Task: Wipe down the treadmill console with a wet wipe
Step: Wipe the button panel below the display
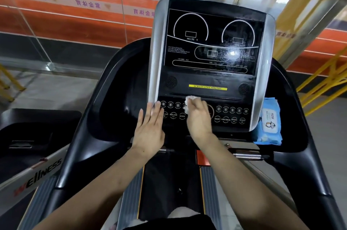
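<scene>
White wet wipe [188,103] bunched under right hand [199,119], pressed on console [206,79] button row; left hand [149,130] flat, fingers straight, beside it at console's lower-left edge.

Right hand [199,119] presses wipe [188,102] on console [210,79]

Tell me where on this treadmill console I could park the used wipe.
The left side pocket beside the silver trim looks bare. The right pocket holds the blue wipes pack. The button panel is crowded: left hand flat on it, right hand rubbing the wipe.
</scene>
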Available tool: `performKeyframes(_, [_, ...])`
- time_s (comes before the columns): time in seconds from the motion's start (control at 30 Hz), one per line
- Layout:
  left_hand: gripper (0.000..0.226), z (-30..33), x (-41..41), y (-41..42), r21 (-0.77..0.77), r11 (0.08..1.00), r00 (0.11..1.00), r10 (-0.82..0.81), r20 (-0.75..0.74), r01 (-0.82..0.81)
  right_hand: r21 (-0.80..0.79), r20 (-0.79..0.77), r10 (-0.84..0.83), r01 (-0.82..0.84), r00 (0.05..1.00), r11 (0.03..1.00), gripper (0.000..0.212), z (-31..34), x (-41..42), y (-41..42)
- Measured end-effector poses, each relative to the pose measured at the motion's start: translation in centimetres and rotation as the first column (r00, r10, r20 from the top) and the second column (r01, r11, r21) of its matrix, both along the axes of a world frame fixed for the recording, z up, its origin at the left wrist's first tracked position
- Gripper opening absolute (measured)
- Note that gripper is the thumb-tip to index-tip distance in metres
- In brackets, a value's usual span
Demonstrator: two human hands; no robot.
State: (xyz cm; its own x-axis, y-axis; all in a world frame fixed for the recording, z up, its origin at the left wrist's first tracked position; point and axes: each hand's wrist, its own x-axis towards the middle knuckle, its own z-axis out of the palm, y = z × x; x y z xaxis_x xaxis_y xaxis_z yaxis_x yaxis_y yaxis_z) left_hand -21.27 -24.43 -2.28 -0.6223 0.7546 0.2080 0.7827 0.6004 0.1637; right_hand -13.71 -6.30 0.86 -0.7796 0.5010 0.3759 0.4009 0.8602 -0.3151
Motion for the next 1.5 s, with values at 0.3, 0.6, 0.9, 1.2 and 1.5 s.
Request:
performKeyframes(0.3, [0.076,0.0,0.8,1.4,-0.012,1.000,1.000,-0.011,-0.021,0.011,-0.022,0.024,-0.163,0.163,0.986,0.986,0.041,-0.5,6.8,8.7])
performKeyframes(0.6, [0.076,0.6,3.3,4.6,0.015,1.000,1.000,-0.010,-0.021,0.010,0.065,-0.025,0.115,-0.113,0.993,0.991,0.051,0.0,2.8,4.8])
performKeyframes(0.9, [0.077,0.9,6.0,7.9,0.019,1.000,1.000,0.003,0.013,-0.003,-0.128,-0.126,-0.255,0.240,0.959,0.962,0.022,-1.2,9.7,13.1])
performKeyframes(1.2, [0.077,1.3,8.1,10.3,0.059,0.998,1.000,0.005,0.010,-0.006,0.001,-0.097,0.115,-0.115,0.989,0.993,0.043,0.1,7.6,11.8])
performKeyframes(1.5, [0.073,1.0,10.2,12.6,0.038,0.999,1.000,-0.006,0.028,0.005,-0.002,0.014,-0.140,0.140,0.990,0.990,0.034,-1.5,13.7,17.4])
